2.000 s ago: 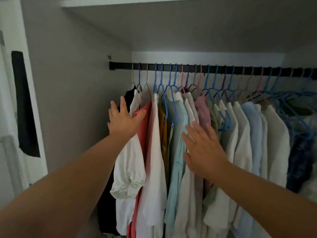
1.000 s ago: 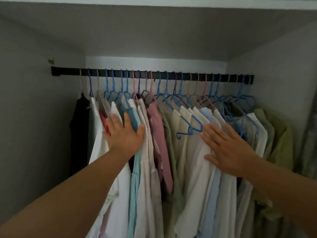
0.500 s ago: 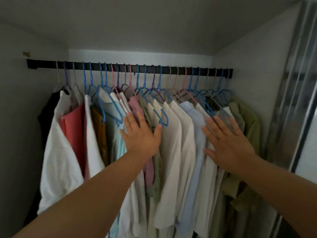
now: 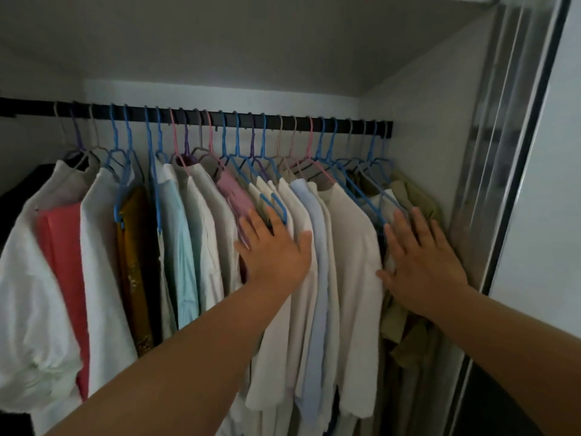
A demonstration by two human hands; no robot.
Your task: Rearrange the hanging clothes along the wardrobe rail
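The left hand (image 4: 276, 250) lies flat with fingers spread against the clothes, its fingertips on a mauve shirt (image 4: 234, 191) and its thumb against a pale blue shirt (image 4: 309, 209), gripping nothing. The right hand (image 4: 419, 262) is spread too, palm pressed on a cream shirt (image 4: 352, 234) and on the olive garment (image 4: 418, 196) that hangs last before the right end of the rail. Between the two hands hang the cream and pale blue shirts, packed close.

Outward along the black rail (image 4: 220, 119), which runs across the back of the wardrobe, hooks in blue, pink, purple and grey sit close together. Toward the rail's left end hang a mint shirt (image 4: 179, 234), a mustard garment (image 4: 135, 262), a white shirt (image 4: 100, 247), a coral top (image 4: 63, 247) and another white top (image 4: 28, 262), with something dark at the far left. The wardrobe's side wall (image 4: 424, 114) meets the rail's right end, and beyond it stands a sliding door frame (image 4: 515, 152) of bright metal. A grey shelf underside spans above the rail.

Compared with half a second ago, both hands have shifted further toward the rail's right end: the left hand, which lay on the mauve shirt, now reaches the pale blue one, and the right hand is deeper into the olive garment. The mint and mustard pieces hang looser now, with gaps showing.
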